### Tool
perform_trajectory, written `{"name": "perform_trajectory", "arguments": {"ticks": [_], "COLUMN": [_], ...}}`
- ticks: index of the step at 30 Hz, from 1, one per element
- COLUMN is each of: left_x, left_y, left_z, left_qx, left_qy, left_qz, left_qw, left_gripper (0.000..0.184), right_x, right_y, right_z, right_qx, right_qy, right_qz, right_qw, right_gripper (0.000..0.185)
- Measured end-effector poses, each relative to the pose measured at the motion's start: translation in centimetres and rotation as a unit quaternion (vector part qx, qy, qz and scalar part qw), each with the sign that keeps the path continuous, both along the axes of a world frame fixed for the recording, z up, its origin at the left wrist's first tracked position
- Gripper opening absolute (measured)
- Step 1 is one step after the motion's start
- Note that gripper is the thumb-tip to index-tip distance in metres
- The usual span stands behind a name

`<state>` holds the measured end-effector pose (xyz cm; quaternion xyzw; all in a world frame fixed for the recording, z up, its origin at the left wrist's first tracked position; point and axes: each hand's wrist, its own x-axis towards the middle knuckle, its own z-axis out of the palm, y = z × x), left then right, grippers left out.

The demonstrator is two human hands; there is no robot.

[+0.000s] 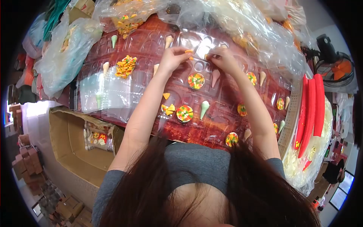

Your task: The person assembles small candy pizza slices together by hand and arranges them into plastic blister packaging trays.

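My left hand [174, 59] is closed in a pinch at the far part of the table, with small orange-yellow wedge pieces [189, 51] at its fingertips. Opposite it, my right hand [224, 59] pinches another small orange piece [206, 56]. Both hands are over a clear plastic blister tray [198, 67]. Just below them, a round toy pizza [196, 81] made of colourful wedges fills a tray cavity, beside a pink ice-cream cone [215, 78]. Nearer to me lie another toy pizza [185, 113], a green cone [204, 109] and a few loose wedges [170, 109].
A heap of wedges [126, 67] sits on the trays at left. Plastic bags [68, 56] crowd the far and left sides. An open cardboard box [72, 147] is below left. At right are a beige basket [291, 128], red tubes [310, 113] and a fan [334, 70].
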<state>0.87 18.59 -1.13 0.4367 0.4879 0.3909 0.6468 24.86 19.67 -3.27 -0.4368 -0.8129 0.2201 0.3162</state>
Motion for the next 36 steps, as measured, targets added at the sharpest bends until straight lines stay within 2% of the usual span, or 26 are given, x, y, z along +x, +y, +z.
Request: {"name": "perform_trajectory", "arguments": {"ticks": [3,8,12,18,22,28,32,36], "left_x": [0.1,0.0,0.0,0.1,0.3,0.6,1.5,2.2], "left_y": [0.0,0.3,0.4,0.4,0.4,0.4,0.6,0.9], "left_z": [0.2,-0.5,-0.1,0.1,-0.2,-0.2,-0.6,-1.1], "left_qx": [0.006,0.01,0.013,-0.032,-0.022,0.023,0.047,0.075], "left_qy": [0.007,0.015,0.04,0.041,0.021,0.061,0.07,0.069], "left_qz": [0.002,-0.01,-0.012,0.002,-0.005,-0.03,-0.026,-0.009], "left_qw": [1.0,1.0,0.999,0.999,1.0,0.997,0.996,0.995], "left_gripper": [0.022,0.023,0.023,0.022,0.022,0.022,0.022,0.023], "right_x": [0.0,-1.2,-1.5,-1.8,-1.5,-1.9,-3.5,-3.1], "right_y": [0.3,0.9,1.9,1.5,1.2,0.9,-0.3,0.2], "right_z": [0.9,1.7,1.9,1.9,1.4,1.7,3.7,3.6], "right_qx": [-0.054,-0.132,-0.153,-0.066,-0.047,-0.03,-0.126,-0.156], "right_qy": [0.013,0.055,-0.033,-0.112,-0.048,-0.058,0.146,0.086], "right_qz": [0.025,-0.036,0.061,-0.042,0.035,-0.008,-0.018,-0.103], "right_qw": [0.998,0.989,0.986,0.991,0.997,0.998,0.981,0.979], "right_gripper": [0.013,0.014,0.013,0.012,0.014,0.015,0.019,0.02]}}
